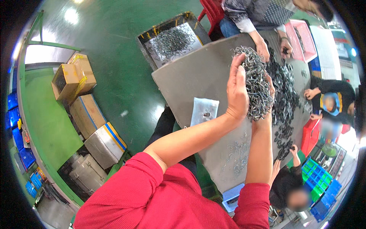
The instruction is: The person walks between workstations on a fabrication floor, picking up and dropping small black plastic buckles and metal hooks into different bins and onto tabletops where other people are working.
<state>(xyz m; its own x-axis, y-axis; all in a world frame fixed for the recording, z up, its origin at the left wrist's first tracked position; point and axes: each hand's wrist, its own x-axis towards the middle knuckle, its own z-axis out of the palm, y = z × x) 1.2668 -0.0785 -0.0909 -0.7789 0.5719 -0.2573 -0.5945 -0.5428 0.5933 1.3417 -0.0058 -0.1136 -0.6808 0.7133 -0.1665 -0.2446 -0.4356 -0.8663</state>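
Observation:
A thick clump of small bent silvery wire pieces (256,86), like hooks or clips, is pressed between my two hands above the grey table (183,78). My left hand (238,93) lies along the clump's left side, fingers extended and close together against it. From the right and below, my right hand (264,119) supports it; most of its palm and fingers are hidden behind the wire. Just right of my hands, a long pile of dark pieces (284,97) spreads over the tabletop. A thin scatter of silvery pieces (237,162) lies nearer me, left of my right forearm.
A light-blue tray or pouch (202,108) lies by the table's left edge. Beyond the far edge sits a black crate (144,49) of wire pieces. Co-workers' hands (262,51) work around the dark pile. Cardboard boxes (88,114) stand left; a pink basket (308,42) is far right.

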